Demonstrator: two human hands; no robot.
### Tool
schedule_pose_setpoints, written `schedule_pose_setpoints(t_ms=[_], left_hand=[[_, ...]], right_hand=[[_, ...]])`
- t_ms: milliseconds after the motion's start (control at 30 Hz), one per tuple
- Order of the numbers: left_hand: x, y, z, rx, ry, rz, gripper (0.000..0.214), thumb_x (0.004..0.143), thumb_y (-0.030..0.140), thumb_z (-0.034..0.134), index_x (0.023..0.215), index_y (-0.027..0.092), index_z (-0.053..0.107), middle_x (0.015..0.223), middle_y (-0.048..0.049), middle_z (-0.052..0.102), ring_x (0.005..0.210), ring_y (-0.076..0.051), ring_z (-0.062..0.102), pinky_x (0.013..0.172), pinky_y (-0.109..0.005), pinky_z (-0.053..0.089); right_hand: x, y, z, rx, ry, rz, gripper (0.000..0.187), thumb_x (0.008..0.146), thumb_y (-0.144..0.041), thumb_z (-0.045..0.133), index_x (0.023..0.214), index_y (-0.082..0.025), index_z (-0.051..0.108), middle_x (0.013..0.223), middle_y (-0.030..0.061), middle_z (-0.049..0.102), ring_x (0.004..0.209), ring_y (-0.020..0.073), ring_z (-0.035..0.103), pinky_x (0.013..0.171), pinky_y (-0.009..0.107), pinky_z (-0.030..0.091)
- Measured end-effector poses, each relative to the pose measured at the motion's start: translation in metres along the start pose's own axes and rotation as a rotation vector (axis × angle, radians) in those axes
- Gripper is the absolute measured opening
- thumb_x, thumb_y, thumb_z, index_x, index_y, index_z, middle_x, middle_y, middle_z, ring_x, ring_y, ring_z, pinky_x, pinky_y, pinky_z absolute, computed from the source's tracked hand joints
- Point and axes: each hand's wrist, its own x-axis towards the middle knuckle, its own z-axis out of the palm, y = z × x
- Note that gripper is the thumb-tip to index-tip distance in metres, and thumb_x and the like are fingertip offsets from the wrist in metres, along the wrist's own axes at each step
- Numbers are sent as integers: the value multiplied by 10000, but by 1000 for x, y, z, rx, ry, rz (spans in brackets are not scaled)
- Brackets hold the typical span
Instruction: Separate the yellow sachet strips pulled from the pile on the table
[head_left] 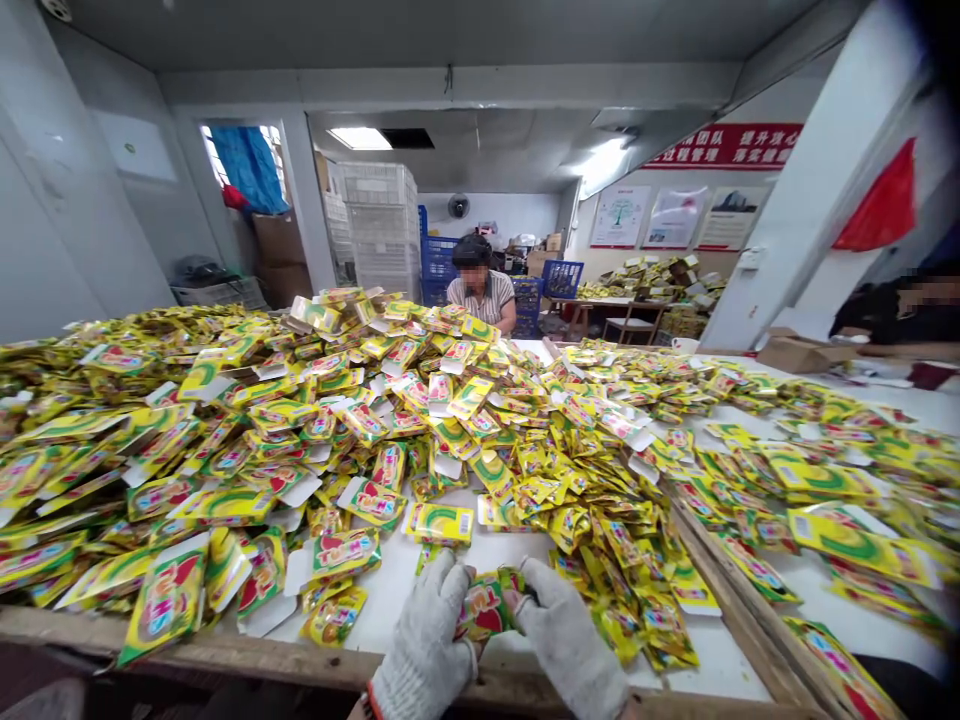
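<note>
Both my hands wear grey knit gloves and meet at the near edge of a white table [390, 590]. My left hand [427, 640] and my right hand [562, 635] together grip a small yellow and red sachet [487, 605] between the fingers. A folded yellow carton [440, 522] lies just beyond them. A big heap of yellow cartons and sachets [315, 400] covers the table to the left and far side. A smaller pile of sachets [630, 560] lies right of my right hand.
A wooden rail [720, 580] divides this table from a second one with more cartons [847, 490] at right. A person in a striped shirt [480, 285] sits at the far end. Another person's dark sleeve [892, 305] is at far right. Stacked crates [379, 225] stand behind.
</note>
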Motion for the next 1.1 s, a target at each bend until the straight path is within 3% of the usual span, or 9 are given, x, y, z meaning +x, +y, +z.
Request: schedule_pose_setpoints(t_ms=[167,367,467,600,700,767,900,1000,1100], left_hand=[[5,5,-13,9,-73,-31,527,632,138,619,1145,224,531,1203,-122,539,1098,-316,542,923,-478,501],[12,15,-23,-17,-174,-71,494,600,98,569,1085,183,546,1176,-129,525,1083,-311,510,933,-473,470],[12,23,-24,1,-240,-89,487,578,85,558,1055,184,553,1118,-114,539,1021,-295,511,895,-450,469],[17,36,-28,-31,-330,-94,484,577,107,602,1052,188,563,1098,-99,568,978,-282,517,860,-413,453],[27,40,-38,-192,-402,-210,438,666,308,690,1077,203,578,1011,-64,620,889,-241,567,756,-326,464],[34,41,-44,-271,-481,-317,319,733,415,666,975,213,620,867,-14,648,774,-189,585,640,-259,442],[45,40,-55,-240,-546,-380,284,765,454,655,929,222,655,810,33,660,724,-141,589,578,-203,412],[43,28,-73,-94,-491,-426,304,804,455,612,1015,237,636,893,5,661,771,-157,592,652,-229,434],[31,3,-100,146,-468,-529,202,857,337,518,876,191,656,861,-69,645,837,-229,599,764,-336,442]], right_hand=[[-1,-2,-4,117,-77,105,205,720,-362,501,750,-202,627,637,20,617,573,168,556,550,262,443],[-12,-18,-10,339,-499,101,240,765,-363,453,791,-191,619,417,-55,481,351,93,426,424,206,289],[-16,-21,-14,409,-555,175,357,793,-478,481,956,-183,596,419,-54,519,341,96,420,405,201,265],[-15,-14,-14,271,-593,168,367,799,-554,488,818,-195,563,356,-58,478,302,102,403,379,210,248],[-12,-7,-11,132,-520,142,340,817,-526,455,733,-213,558,354,-55,459,317,116,420,394,227,275],[-11,-4,-8,3,-370,78,297,795,-465,489,619,-228,516,414,-34,494,376,123,441,434,247,318],[-6,1,-10,-74,-175,-77,240,700,-366,585,513,-238,505,553,4,572,538,157,489,526,278,372],[0,9,-35,138,-98,87,182,690,-410,661,612,-253,615,522,-2,564,510,166,488,494,291,368],[9,17,-76,541,321,165,263,774,-529,582,775,-269,623,720,54,638,585,173,553,568,325,445]])
